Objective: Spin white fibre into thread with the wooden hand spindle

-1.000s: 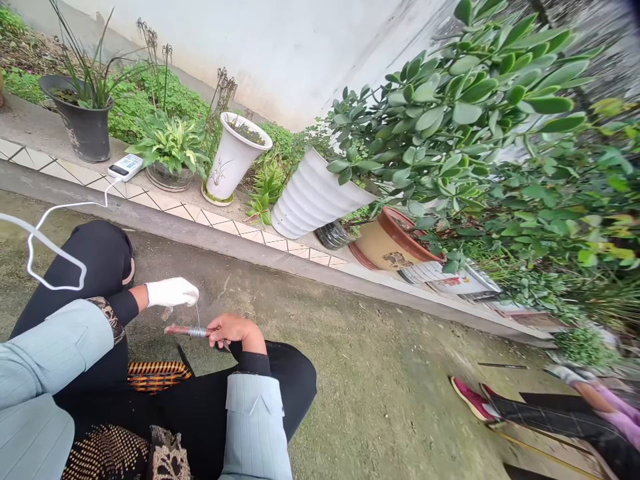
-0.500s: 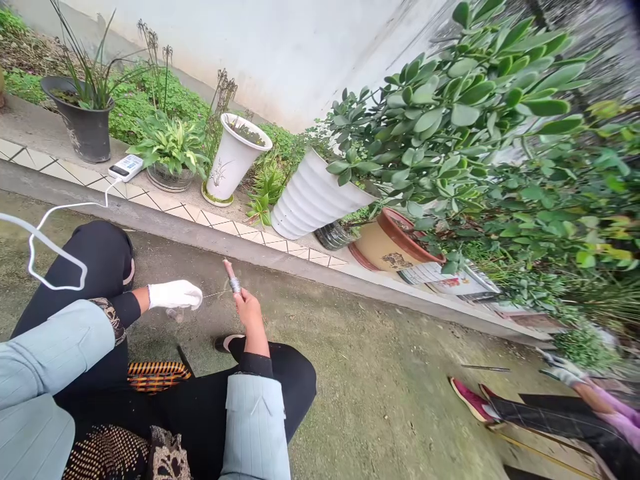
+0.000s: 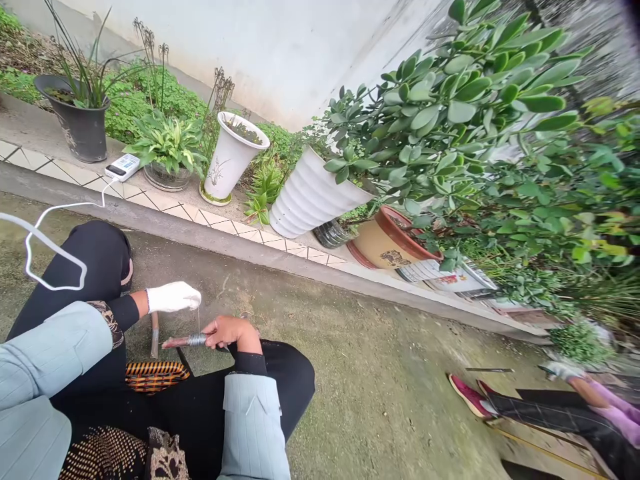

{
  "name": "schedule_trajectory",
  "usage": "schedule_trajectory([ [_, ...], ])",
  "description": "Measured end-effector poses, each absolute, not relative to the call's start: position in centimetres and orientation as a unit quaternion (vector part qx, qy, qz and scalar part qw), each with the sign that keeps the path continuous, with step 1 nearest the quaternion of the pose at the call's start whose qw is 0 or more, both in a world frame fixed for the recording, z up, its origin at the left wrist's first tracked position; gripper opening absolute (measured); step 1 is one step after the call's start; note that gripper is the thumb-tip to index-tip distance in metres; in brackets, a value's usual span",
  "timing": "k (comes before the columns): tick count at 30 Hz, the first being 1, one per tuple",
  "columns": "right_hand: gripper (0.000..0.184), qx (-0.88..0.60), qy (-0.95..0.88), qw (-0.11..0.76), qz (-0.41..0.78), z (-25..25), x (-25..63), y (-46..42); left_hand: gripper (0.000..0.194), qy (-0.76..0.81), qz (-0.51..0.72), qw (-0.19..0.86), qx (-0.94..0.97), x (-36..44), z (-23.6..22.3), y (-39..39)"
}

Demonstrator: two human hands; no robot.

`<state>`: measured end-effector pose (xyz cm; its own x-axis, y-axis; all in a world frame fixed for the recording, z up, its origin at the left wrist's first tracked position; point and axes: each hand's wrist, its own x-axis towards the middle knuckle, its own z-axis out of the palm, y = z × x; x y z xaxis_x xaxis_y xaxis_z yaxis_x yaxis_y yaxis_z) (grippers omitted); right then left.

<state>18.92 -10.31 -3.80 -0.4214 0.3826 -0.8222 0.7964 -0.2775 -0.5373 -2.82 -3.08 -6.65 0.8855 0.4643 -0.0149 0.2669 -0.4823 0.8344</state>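
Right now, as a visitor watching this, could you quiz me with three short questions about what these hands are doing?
1. Which hand wears the white glove, left or right?
2. True or false: the bare right hand holds a rod with a silvery winding around it.
3. Fill in the blank: the person at the lower right wears ____ shoes.

Key: 1. left; 2. true; 3. red.
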Motion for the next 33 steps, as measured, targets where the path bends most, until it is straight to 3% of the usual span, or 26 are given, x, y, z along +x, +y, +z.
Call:
schedule_trajectory([
  [4, 0.043, 0.427, 0.568, -0.06, -0.7, -2.1, 19.6, -10.6, 0.022, 0.257, 0.144, 0.532, 0.794, -2.7, -7.5, -2.4],
  [9, 0.033, 0.489, 0.492, -0.385, -0.609, -1.1, 20.2, -10.6, 0.031, 0.242, 0.102, 0.633, 0.729, -2.5, -7.3, -3.1],
  [12, 0.03, 0.556, 0.405, -0.48, -0.545, -2.1, 20.4, -10.1, 0.027, 0.234, 0.079, 0.654, 0.715, -2.5, -6.5, -3.6],
  [17, 0.026, 0.678, 0.404, -0.395, -0.471, -4.5, 21.0, -9.1, 0.021, 0.243, 0.117, 0.527, 0.806, -2.8, -5.6, -3.2],
  [22, 0.018, 0.749, 0.556, -0.051, -0.355, -5.0, 20.3, -9.0, 0.017, 0.228, 0.095, 0.396, 0.884, -3.1, -6.2, -2.9],
  [24, 0.013, 0.715, 0.575, 0.044, -0.396, -4.8, 19.7, -9.3, 0.018, 0.236, 0.092, 0.368, 0.895, -3.1, -6.5, -2.9],
  [27, 0.015, 0.585, 0.574, 0.117, -0.561, -4.0, 18.8, -10.0, 0.018, 0.229, 0.1, 0.383, 0.889, -3.1, -6.8, -2.9],
  [30, 0.028, 0.433, 0.568, 0.061, -0.697, -2.7, 18.6, -10.6, 0.02, 0.227, 0.119, 0.479, 0.84, -2.9, -7.2, -2.8],
  [33, 0.031, 0.459, 0.54, -0.185, -0.681, -1.6, 19.4, -10.7, 0.029, 0.23, 0.113, 0.582, 0.772, -2.8, -7.4, -2.9],
])
